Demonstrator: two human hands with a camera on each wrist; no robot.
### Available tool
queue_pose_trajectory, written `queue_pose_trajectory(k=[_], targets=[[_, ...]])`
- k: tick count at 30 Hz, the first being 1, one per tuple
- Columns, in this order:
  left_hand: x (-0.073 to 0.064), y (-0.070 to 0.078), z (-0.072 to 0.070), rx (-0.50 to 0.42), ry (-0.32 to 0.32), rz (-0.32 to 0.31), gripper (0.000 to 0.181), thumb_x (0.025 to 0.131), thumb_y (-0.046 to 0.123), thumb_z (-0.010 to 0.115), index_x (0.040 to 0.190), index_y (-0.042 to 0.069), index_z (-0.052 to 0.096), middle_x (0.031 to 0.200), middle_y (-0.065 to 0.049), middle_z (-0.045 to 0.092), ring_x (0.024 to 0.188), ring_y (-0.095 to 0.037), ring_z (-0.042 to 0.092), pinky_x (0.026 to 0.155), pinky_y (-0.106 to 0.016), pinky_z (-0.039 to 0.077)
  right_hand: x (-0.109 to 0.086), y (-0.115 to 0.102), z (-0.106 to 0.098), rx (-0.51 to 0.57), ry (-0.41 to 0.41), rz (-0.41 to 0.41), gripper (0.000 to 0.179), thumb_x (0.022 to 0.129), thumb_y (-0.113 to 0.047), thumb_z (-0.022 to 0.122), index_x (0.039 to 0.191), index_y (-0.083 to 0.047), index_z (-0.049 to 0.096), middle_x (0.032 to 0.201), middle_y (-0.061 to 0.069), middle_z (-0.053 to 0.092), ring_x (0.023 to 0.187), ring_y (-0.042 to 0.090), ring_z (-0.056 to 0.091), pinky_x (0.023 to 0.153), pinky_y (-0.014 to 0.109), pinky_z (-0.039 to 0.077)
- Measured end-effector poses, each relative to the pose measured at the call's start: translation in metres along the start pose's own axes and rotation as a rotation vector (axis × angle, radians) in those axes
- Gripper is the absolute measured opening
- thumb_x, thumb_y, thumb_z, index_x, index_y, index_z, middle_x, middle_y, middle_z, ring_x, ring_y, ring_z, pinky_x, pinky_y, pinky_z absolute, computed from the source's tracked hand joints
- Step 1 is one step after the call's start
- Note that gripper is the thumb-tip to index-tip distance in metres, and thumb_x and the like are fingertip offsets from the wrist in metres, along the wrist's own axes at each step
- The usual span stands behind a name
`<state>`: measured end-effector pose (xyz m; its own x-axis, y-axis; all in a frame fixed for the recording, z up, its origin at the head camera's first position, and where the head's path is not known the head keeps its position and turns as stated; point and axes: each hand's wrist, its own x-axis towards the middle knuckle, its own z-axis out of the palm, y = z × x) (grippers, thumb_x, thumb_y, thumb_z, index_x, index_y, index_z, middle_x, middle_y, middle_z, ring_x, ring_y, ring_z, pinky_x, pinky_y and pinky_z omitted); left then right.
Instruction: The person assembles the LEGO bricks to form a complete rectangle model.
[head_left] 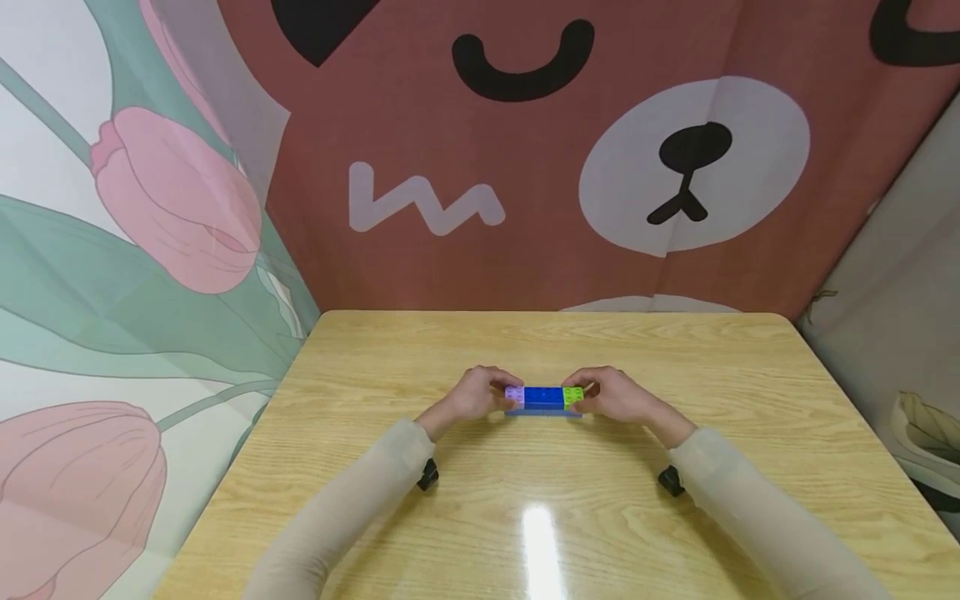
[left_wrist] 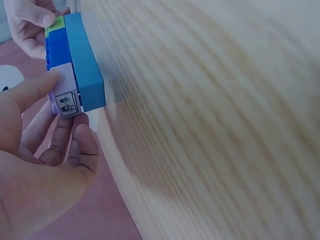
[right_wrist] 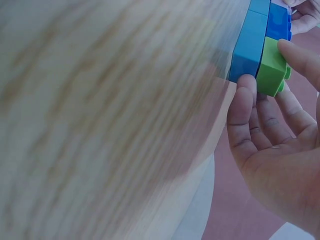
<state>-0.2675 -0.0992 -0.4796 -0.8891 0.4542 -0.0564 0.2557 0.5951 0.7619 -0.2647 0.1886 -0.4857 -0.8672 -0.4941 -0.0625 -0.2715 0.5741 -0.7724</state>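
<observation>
A short stack of toy building bricks lies across the table. Its upper row runs from a lilac brick [head_left: 513, 392] on the left, through a dark blue brick [head_left: 543, 396], to a lime green brick [head_left: 573, 395] on the right. Light blue bricks [left_wrist: 89, 75] form the layer underneath, end to end. My left hand [head_left: 474, 393] pinches the lilac brick between thumb and fingers; a printed picture [left_wrist: 66, 104] shows on that brick's end. At the other end my right hand [head_left: 618, 394] pinches the lime green brick, one fingertip right at the light blue brick [right_wrist: 247, 45].
The wood-grain table [head_left: 480, 517] stretches around the stack, its far edge a short way behind it. A hanging cloth with a bear face [head_left: 525, 208] stands behind the table, and a tulip-print cloth [head_left: 180, 200] on the left. Black wrist cameras [head_left: 428, 475] sit under both sleeves.
</observation>
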Motion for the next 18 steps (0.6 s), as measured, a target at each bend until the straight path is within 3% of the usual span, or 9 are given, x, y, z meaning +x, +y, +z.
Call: queue_pose_trajectory(k=[5,13,18], targets=[[-0.0004,-0.0007,-0.0008,0.021,-0.019,0.031,0.032,0.087,0.007,0.083,0.119,0.01,0.075,0.111,0.002,0.07,0.099,-0.015,0.062,0.086,-0.029,0.052,-0.0027,-0.0013,-0.001,0.022,-0.002,-0.001,0.034,0.091,-0.009,0.078,0.125,-0.008,0.069,0.116,0.008,0.065,0.088,0.022,0.061,0.069,0.037,0.053],[-0.0007,-0.0009,-0.003,-0.028,-0.019,0.002,0.033,0.09,0.002,0.079,0.121,0.011,0.074,0.111,0.003,0.068,0.099,-0.016,0.061,0.086,-0.031,0.052,-0.0031,0.0001,-0.0034,0.03,-0.003,-0.005,0.033,0.094,-0.008,0.075,0.126,-0.007,0.068,0.109,0.006,0.065,0.087,0.021,0.062,0.069,0.036,0.054],[0.0036,-0.004,-0.0047,-0.039,-0.005,0.018,0.032,0.091,0.005,0.077,0.122,0.012,0.074,0.111,0.003,0.069,0.099,-0.014,0.063,0.085,-0.029,0.052,-0.0021,-0.0007,-0.0066,0.005,0.002,-0.014,0.033,0.097,-0.011,0.072,0.129,-0.006,0.068,0.108,0.004,0.067,0.089,0.02,0.063,0.071,0.037,0.053]])
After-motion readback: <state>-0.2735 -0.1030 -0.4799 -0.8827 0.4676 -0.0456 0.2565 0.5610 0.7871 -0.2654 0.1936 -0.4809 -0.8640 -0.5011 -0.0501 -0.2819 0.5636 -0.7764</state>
